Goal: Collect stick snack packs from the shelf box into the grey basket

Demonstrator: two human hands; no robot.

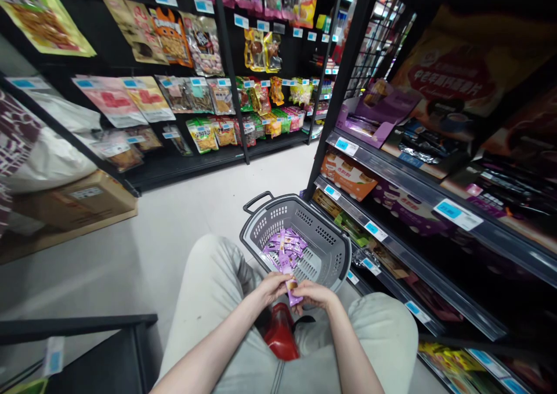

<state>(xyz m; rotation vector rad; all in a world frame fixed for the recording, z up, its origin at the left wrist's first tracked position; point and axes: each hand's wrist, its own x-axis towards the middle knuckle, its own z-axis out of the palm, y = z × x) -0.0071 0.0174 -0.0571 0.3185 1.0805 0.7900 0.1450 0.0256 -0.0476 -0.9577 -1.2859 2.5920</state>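
Observation:
Between my knees, both hands are on a small purple snack packet [293, 299] with a gold-brown patch. My left hand [273, 288] pinches its left side, and my right hand [312, 294] grips it from the right with bent fingers. Just beyond them a grey plastic shopping basket [322, 237] with slotted walls stands on the floor. More purple packets [285, 244] lie in a loose pile inside it, towards its left. The packet in my hands overlaps the basket's near rim in this view.
Tiered shelves [404, 173] with price tags rise close on my right, holding an orange box [348, 174] and a purple display box [374, 112]. Hanging snack bags [204, 43] line the rack ahead. A cardboard carton [73, 202] sits at left. Below me is a red object [282, 333].

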